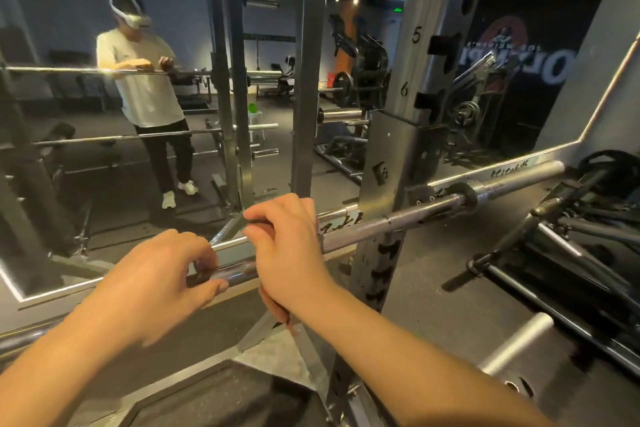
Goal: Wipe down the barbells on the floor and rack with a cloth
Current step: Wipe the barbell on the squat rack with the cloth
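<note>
A chrome barbell [363, 232] lies across the rack, running from lower left up to its sleeve [519, 180] at the right. My left hand [156, 291] grips the bar's shaft, fingers above and thumb below, pinching a small dark piece [198, 279] against the metal. Just to its right, my right hand [291, 253] curls over the bar, thumb underneath. Something thin and dark shows at its fingertips. I cannot make out a whole cloth.
The grey rack upright [398, 156] with numbered holes stands right of my hands. A wall mirror [104, 166] ahead reflects a person at the bar and other gym machines. Several loose bars and attachments [571, 253] lie piled on the floor at the right.
</note>
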### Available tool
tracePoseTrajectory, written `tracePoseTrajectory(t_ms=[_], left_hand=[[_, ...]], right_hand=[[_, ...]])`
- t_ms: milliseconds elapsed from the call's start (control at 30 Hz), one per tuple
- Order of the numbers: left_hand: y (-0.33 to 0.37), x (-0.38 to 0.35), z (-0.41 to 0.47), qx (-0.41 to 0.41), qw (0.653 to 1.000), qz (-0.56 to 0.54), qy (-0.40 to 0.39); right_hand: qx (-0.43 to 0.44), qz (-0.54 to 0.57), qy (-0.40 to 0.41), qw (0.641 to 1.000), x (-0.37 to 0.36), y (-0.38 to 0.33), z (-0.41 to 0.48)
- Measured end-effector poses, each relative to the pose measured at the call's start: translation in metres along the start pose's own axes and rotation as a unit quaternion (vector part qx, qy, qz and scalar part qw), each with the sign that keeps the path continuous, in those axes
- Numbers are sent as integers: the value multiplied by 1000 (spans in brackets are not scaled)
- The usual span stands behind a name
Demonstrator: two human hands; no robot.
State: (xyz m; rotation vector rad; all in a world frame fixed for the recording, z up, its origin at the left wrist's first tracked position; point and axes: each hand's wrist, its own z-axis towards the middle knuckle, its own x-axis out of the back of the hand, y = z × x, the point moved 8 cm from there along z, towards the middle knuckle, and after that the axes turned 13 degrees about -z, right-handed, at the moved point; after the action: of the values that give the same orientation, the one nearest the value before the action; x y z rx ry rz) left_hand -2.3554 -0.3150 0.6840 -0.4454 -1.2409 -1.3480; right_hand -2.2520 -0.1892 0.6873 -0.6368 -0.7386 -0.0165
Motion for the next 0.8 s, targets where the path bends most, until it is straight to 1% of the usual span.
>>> tracePoseTrajectory(t_ms=[67,133,233,300,333,400,467,567,700,800], left_hand=[[-9,9,-11,11,1000,12,18],[-14,19,-23,22,999,32,35],[-17,33,-46,32,996,53,69],[-22,41,-62,60,992,57,95],[-26,44,-69,76,990,58,107],[-32,47,-81,101,984,69,130],[-40,49,-95,135,975,82,157],[-54,53,-119,177,957,107,201],[-63,62,-142,224,939,126,228],[-64,68,-153,249,927,151,235]], right_hand=[[9,30,-18,999,-4,-17,3],[56,8,-68,996,-18,-32,-3],[164,-73,-134,975,-25,-24,-21],[227,-147,-163,949,-23,-2,-29],[243,-181,-172,937,-23,7,-30],[238,-224,-171,930,-24,17,-27],[217,-234,-137,938,-28,12,-25],[231,-249,-85,937,-35,-16,-28],[256,-257,-174,916,-85,-89,-38],[319,-262,-196,890,-114,-138,-50]])
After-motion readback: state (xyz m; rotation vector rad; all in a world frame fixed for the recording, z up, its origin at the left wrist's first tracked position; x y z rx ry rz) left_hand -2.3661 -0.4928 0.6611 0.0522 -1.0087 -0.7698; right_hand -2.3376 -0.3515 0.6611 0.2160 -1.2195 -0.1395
